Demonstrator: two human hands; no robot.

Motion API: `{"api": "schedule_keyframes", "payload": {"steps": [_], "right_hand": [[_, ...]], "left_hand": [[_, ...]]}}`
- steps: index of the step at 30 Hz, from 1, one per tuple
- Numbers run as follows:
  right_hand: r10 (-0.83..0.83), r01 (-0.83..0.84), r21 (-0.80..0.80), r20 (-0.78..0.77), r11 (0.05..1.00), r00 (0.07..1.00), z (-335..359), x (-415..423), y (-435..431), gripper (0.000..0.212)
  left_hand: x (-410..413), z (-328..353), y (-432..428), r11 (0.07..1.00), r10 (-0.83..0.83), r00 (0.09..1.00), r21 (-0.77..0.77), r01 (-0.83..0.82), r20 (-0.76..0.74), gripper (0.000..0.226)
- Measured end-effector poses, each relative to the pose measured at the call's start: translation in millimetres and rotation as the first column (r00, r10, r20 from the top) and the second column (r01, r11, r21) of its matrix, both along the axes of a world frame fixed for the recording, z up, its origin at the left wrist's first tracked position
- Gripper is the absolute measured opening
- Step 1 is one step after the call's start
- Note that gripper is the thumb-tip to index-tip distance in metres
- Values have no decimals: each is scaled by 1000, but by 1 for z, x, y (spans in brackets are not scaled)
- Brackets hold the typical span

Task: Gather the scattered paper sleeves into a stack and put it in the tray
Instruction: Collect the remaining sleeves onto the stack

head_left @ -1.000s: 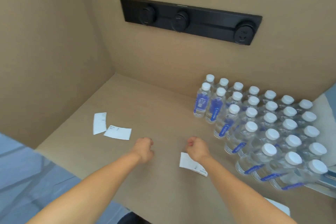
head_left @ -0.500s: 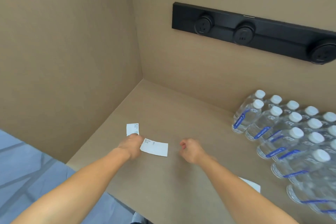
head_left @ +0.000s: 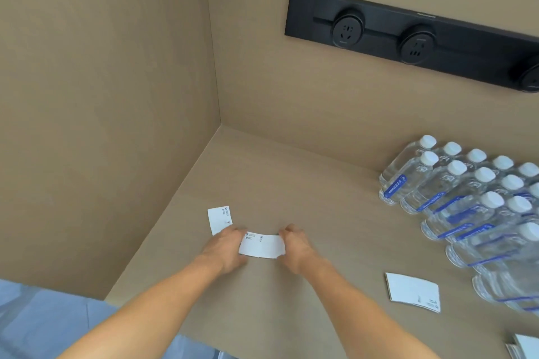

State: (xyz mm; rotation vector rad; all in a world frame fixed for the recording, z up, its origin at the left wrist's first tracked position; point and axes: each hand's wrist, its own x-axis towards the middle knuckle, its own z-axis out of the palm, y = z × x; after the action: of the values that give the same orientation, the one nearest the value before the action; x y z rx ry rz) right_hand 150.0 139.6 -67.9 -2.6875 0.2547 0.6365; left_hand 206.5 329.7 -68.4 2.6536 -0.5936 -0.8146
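Observation:
A white paper sleeve (head_left: 261,245) with small print lies on the tan counter between my hands. My left hand (head_left: 224,248) grips its left end and my right hand (head_left: 294,245) pinches its right end. Just behind my left hand lies a second white sleeve (head_left: 219,218), partly covered by my fingers. A third sleeve (head_left: 413,291), which may be a small pile, rests on the counter to the right. More white paper (head_left: 525,347) shows at the bottom right corner. No tray is in view.
Several water bottles (head_left: 466,198) with white caps and blue labels stand packed at the right. A black socket strip (head_left: 408,38) is on the back wall. The side wall (head_left: 102,125) closes the left; the counter's front edge (head_left: 140,310) drops to blue floor.
The view swung left. My left hand moved onto the middle sleeve's left end, and my right hand came left from the right-hand sleeve to pinch its right end.

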Motion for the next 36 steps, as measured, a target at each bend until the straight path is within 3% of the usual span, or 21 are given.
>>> {"api": "schedule_keyframes", "payload": {"steps": [5, 9, 13, 16, 19, 23, 26, 27, 33, 36], "right_hand": [[-84, 81, 58, 54, 995, 995, -8, -6, 3, 31], [-108, 98, 124, 76, 987, 991, -9, -11, 0, 36], [-47, 38, 115, 75, 993, 996, -7, -16, -3, 42], [-100, 90, 152, 61, 984, 993, -4, -23, -5, 46], [-201, 182, 195, 80, 964, 976, -1, -32, -6, 48], [-383, 344, 289, 93, 894, 919, 2, -41, 6, 46], [-523, 454, 366, 110, 812, 845, 6, -46, 18, 38], [-548, 471, 389, 111, 791, 829, 6, -47, 23, 36], [-680, 604, 499, -40, 621, 732, 7, -56, 31, 30], [-732, 643, 699, -253, 314, 632, 15, -61, 14, 11]], "left_hand": [[4, -6, -8, 1000, -4, 1000, -2, 4, 15, 42], [7, 0, -11, 994, -80, 996, 81, 77, 40, 28], [8, 0, -12, 983, -156, 987, 105, 150, 50, 40], [9, 2, -9, 993, -118, 993, -12, 118, 5, 45], [6, 7, -12, 968, 24, 996, -245, -46, -91, 43], [-1, 16, -23, 800, 306, 883, -406, -441, -356, 72], [-11, 17, -37, 512, 372, 624, -410, -755, -687, 51], [-15, 17, -41, 482, 347, 576, -386, -786, -740, 39], [-31, 13, -51, 720, 239, 579, -258, -644, -780, 27], [-22, 20, -41, 896, 68, 569, -201, -396, -819, 27]]}}
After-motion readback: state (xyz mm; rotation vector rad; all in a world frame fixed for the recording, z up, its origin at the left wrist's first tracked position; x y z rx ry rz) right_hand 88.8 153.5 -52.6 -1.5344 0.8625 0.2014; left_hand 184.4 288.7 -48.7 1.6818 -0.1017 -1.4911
